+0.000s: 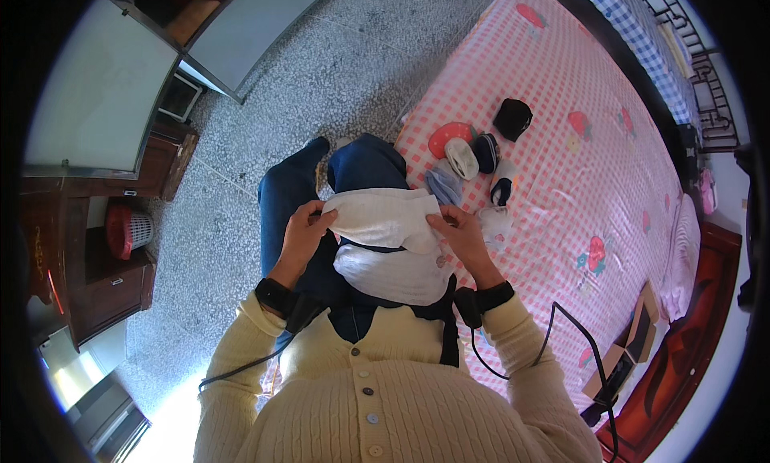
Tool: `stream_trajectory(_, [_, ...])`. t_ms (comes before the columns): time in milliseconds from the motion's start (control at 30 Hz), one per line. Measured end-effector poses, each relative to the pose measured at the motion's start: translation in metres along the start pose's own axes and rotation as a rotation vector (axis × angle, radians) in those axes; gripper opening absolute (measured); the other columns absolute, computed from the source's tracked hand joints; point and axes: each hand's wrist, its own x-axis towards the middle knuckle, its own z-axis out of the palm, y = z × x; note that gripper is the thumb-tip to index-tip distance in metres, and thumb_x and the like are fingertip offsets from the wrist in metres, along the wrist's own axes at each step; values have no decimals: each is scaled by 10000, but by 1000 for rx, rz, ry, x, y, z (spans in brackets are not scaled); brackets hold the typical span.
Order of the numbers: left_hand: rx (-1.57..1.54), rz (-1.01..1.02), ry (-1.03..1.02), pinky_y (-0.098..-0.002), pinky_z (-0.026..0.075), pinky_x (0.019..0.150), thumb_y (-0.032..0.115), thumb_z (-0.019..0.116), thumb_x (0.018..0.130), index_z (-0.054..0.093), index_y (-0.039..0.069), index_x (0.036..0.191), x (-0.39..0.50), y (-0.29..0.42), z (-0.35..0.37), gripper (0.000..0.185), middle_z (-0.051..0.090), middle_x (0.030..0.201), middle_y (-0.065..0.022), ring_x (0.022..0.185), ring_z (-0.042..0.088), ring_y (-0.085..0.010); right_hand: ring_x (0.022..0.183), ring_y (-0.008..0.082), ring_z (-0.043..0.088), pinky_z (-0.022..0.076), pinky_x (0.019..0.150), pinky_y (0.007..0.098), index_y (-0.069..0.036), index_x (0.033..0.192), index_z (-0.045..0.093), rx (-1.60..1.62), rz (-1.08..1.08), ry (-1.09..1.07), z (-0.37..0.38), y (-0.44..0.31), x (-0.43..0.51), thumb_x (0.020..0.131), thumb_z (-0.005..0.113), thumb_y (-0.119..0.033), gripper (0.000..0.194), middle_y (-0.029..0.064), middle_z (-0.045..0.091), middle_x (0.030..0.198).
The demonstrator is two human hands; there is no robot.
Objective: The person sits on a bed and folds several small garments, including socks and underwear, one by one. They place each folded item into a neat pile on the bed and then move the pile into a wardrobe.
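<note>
A white sock (379,218) is stretched flat across my lap between both hands. My left hand (302,234) pinches its left end between thumb and fingers. At the other end, my right hand (463,234) grips the edge near the cuff. A second white sock (391,273) lies on my lap just below, closer to my body. To the right on the bed sit several folded or rolled socks: a black one (513,119), a navy one (485,152), a white one (462,159), a grey-blue one (443,182) and a white-and-navy one (503,183).
I sit at the edge of a bed with a pink checked strawberry sheet (559,222). A cardboard box (631,342) stands near the headboard (686,330). A black cable (592,342) runs by my right arm. Left, a red-and-white basket (129,231) sits in a wooden cabinet (108,294).
</note>
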Motion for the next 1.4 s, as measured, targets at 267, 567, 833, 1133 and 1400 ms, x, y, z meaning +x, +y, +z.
stream_trajectory(267, [-25, 59, -5, -222, 467, 754, 104, 689, 886, 653, 9, 1016, 2, 2, -2, 165, 655, 863, -10, 790, 592, -72, 851, 74, 595, 469, 787, 222, 27, 1119, 663, 123, 5, -7, -5, -21, -13, 895, 687, -116, 266, 6, 678, 955])
stream_trajectory(567, [-120, 99, -20, -229, 469, 807, 71, 686, 876, 645, 20, 1032, 5, -9, -5, 170, 644, 905, -5, 859, 597, -85, 1101, 135, 581, 450, 974, 278, 22, 1299, 574, 303, -12, -134, -18, -40, -28, 873, 588, 38, 427, 72, 631, 1218])
stream_trajectory(833, [130, 443, -35, -293, 459, 916, 28, 722, 817, 578, 54, 1203, -26, 39, -6, 413, 602, 1123, -58, 1053, 569, -154, 1085, 151, 594, 471, 954, 280, -26, 1306, 580, 91, -188, -249, 2, -79, -45, 869, 592, 61, 446, 64, 597, 1216])
stream_trajectory(1133, [63, 547, -348, -288, 475, 848, 52, 754, 811, 653, 46, 1082, -68, 99, 14, 289, 659, 979, -31, 930, 611, -160, 1090, 152, 574, 484, 920, 288, -24, 1267, 595, -69, -377, -475, 40, -138, -59, 867, 623, 62, 410, 87, 547, 1283])
stream_trajectory(1400, [-19, 507, -435, -286, 462, 874, -6, 759, 785, 726, 81, 988, -79, 87, -24, 223, 635, 1010, -26, 960, 596, -139, 1178, 151, 535, 471, 949, 291, -19, 1364, 442, 265, -195, -517, 55, -143, -53, 889, 589, 95, 510, 105, 548, 1264])
